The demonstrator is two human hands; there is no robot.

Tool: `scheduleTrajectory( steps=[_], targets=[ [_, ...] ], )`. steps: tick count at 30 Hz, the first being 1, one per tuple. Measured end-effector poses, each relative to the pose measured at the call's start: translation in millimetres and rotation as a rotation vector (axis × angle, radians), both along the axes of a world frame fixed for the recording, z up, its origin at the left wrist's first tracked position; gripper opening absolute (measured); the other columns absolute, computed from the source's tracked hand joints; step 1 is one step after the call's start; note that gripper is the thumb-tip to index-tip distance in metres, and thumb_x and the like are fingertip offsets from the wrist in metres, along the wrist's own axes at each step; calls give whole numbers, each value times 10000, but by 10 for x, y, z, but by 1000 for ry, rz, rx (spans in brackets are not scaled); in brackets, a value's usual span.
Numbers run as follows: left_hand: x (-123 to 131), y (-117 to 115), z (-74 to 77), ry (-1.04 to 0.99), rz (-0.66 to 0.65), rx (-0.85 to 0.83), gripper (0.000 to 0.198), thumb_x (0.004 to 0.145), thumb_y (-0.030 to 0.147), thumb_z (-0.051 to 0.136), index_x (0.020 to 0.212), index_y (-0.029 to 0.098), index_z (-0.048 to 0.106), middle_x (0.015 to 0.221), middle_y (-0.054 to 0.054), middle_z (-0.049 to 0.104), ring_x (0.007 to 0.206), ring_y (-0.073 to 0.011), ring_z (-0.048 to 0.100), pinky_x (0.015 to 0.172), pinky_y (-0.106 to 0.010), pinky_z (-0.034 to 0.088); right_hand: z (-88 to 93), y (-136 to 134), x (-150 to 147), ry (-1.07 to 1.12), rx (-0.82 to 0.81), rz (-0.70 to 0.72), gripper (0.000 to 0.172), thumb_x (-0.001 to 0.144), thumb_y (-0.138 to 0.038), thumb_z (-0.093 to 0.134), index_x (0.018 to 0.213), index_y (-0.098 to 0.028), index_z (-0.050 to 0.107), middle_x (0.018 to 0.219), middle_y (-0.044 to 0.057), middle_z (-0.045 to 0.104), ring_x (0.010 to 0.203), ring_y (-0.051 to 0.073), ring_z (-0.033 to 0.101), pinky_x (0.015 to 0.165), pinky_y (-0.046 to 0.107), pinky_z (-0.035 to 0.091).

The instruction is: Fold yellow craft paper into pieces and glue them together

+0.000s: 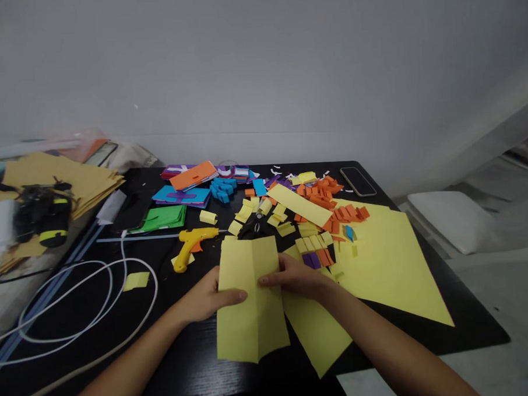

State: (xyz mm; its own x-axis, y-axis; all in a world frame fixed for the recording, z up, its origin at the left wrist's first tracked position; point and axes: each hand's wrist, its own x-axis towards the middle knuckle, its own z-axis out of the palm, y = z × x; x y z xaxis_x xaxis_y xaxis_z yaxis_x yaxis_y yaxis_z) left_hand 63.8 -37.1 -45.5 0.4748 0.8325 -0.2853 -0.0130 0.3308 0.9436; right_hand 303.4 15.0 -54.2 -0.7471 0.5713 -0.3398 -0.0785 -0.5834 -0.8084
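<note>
A yellow sheet of paper [239, 333] with a crease down its middle is held up over the front of the black table. My left hand [211, 296] grips its left edge, thumb on the front face and fingers behind. On the other side my right hand [296, 275] pinches the right edge the same way. Under my right forearm lies another yellow paper piece [316, 330]. Just behind the held sheet are scissors [256, 223], partly hidden by it. A yellow glue gun [191, 245] rests left of the sheet, its nozzle pointing right.
Small folded yellow, orange and blue paper pieces [320, 189] are scattered at the back. A large yellow sheet [389, 257] covers the right side, near a phone [358, 182]. White cables [105, 266] loop across the left. Green folded paper [164, 218] and brown envelopes [66, 174] lie beyond.
</note>
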Motion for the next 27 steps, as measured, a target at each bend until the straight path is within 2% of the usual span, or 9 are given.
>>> scheduleTrajectory(
  steps=[3,8,14,27],
  targets=[
    [11,3,-15,39,-69,30,383,855,398,750,1171,183,752,1102,-113,801,964,-308,757,854,-443,615,4,7,2,-13,16,23,517,649,-331,945,1095,-145,763,1080,108,793,1060,284,741,1047,473,516],
    [5,-12,-29,47,-5,38,490,862,426,756,1288,193,687,1200,-124,774,1066,-328,731,916,-469,598,2,13,-3,-36,14,16,513,652,-343,943,1090,-143,765,1087,117,793,1063,291,742,1050,488,515],
    [-4,-12,-57,47,5,37,588,847,439,781,1351,182,621,1310,-145,726,1171,-363,682,981,-509,561,-13,16,-21,-56,-9,-1,474,644,-349,942,1047,-156,782,1083,109,798,1085,304,735,1045,476,517],
    [7,-9,-61,6,-15,52,526,871,420,773,1322,199,618,1298,-131,731,1143,-333,698,943,-458,572,-12,13,-18,-60,3,-1,439,670,-337,931,1051,-173,790,1079,104,798,1026,282,747,1020,460,531]
  ],
)
